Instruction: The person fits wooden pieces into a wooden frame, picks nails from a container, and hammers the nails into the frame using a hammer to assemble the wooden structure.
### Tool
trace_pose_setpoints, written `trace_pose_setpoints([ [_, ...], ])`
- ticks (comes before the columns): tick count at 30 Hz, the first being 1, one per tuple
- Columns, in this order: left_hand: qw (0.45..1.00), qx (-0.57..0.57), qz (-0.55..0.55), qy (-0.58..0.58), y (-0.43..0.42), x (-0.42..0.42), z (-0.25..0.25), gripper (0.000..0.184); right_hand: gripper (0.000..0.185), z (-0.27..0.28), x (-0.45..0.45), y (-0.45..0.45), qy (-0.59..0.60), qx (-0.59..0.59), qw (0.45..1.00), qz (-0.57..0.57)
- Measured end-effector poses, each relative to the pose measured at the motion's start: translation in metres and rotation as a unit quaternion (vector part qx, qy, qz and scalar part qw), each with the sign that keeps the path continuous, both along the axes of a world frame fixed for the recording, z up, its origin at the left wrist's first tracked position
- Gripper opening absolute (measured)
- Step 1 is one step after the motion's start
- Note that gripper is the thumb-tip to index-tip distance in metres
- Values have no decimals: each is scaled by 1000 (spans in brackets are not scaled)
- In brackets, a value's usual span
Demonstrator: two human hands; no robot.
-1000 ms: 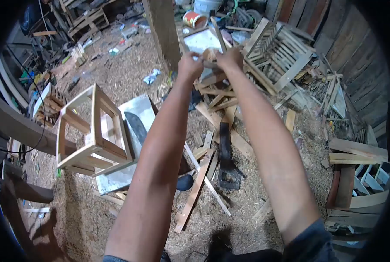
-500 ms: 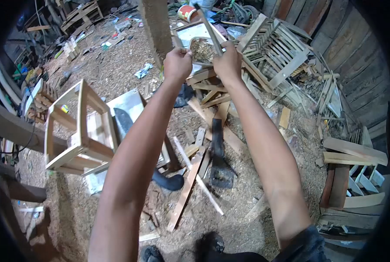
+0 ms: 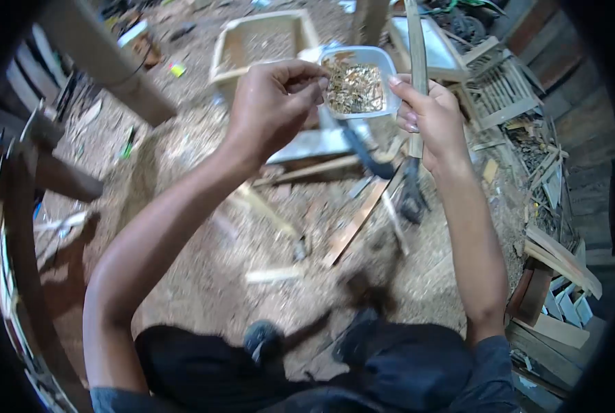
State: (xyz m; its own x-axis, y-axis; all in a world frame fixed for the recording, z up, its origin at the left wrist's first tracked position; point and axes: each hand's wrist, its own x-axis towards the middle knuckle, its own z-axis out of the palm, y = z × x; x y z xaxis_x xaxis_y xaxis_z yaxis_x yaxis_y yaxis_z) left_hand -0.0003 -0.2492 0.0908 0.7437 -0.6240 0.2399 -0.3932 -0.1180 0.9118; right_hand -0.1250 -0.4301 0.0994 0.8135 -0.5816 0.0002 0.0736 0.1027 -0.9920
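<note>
A clear plastic tub (image 3: 392,63) of small nail-like metal pieces (image 3: 355,88) is held up in front of me. My right hand (image 3: 437,113) is closed, its thumb at the tub's right rim. That same hand grips an upright wooden handle (image 3: 417,41), whose top runs out of view. My left hand (image 3: 280,103) is at the tub's left rim, thumb and fingers pinched together. Whatever sits between those fingertips is too small to make out.
Behind the tub stands a wooden frame (image 3: 218,58). Slatted wooden pieces (image 3: 503,89) lie at the right. On the shavings-strewn floor are a flat board (image 3: 352,230), a dark-handled tool (image 3: 412,196) and a wooden-handled tool (image 3: 270,215). A thick post (image 3: 125,86) slants at upper left.
My view has turned left and down. Both hands have drawn nearer with the tub and the wooden handle. The left hand has shifted from grasping the rim to a pinch beside it.
</note>
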Motion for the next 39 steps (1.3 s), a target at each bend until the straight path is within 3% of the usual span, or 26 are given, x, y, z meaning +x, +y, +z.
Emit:
trace_pose_setpoints([
  [1,998,-9,2,57,31,-10,6,16,11,-6,-3,22,-4,24,999,35],
  [4,997,62,44,-19,115,-15,-21,17,12,-21,-8,105,39,55,997,36],
  [5,994,23,50,92,137,-22,-27,19,13,-32,-10,124,51,93,992,63],
  [6,989,22,67,129,158,-26,-34,19,13,-44,-11,143,54,93,992,67],
  [8,988,-6,92,121,193,-32,-67,18,13,-66,-11,180,67,112,989,75],
  [10,985,16,112,130,219,-49,-91,17,14,-83,-11,208,81,79,991,70],
  [12,976,-58,153,140,235,-66,-120,16,16,-98,-10,223,72,4,994,85],
  [17,967,-100,208,108,248,-72,-142,15,15,-111,-4,249,29,12,998,56],
  [20,971,-135,180,84,238,-50,-133,17,14,-103,5,237,38,-1,998,56],
  [22,985,-78,149,27,234,-43,-121,17,13,-98,11,226,29,-16,998,56],
  [25,986,-83,143,12,225,-32,-108,18,12,-90,20,220,67,-9,997,37],
  [29,984,-89,148,-33,215,-18,-88,16,14,-84,34,208,7,-62,998,32],
  [34,974,-92,204,-36,242,-18,-62,16,14,-62,48,230,-43,-60,994,83],
  [39,958,-120,261,-12,306,-11,-20,15,16,-22,84,272,-32,-93,973,211],
])
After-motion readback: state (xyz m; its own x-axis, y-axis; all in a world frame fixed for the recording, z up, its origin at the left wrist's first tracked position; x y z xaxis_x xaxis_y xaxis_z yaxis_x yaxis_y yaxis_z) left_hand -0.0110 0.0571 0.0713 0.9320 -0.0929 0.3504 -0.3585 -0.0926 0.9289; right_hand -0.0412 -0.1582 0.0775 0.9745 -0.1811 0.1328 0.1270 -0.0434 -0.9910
